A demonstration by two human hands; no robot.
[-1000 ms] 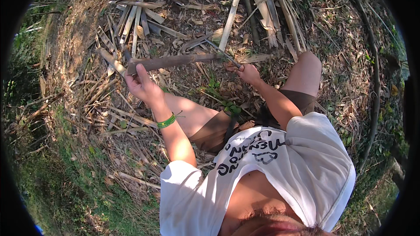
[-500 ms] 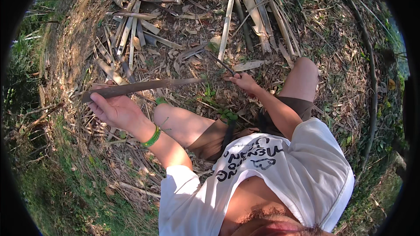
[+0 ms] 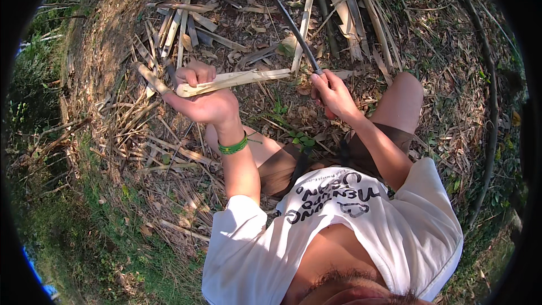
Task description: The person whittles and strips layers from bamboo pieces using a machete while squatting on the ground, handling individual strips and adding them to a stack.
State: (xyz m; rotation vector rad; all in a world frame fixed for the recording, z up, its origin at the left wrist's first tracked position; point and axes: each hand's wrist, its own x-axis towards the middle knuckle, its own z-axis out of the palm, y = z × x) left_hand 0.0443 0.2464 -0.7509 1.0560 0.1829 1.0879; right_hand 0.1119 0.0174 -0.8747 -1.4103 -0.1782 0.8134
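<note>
- I see the left hand out in front, palm up, with its fingers curled tight around a pale stick.
- The stick is a flat split piece of wood. It lies nearly level and sticks out to the right from the fist, above the ground.
- A green band sits on the left wrist.
- The right hand is closed around the handle of a knife.
- The long dark blade points up and to the left, away from the body.
- The blade crosses just over the far end of the stick. I think they touch there, but the view is too small for me to be sure.
- The two hands are near each other, with the stick between them.
- The person sits low with bare knees up, in a white shirt and brown shorts.
- The ground is covered with dry leaves and many more split sticks, piled past the hands.
- Green grass grows on the left side.
</note>
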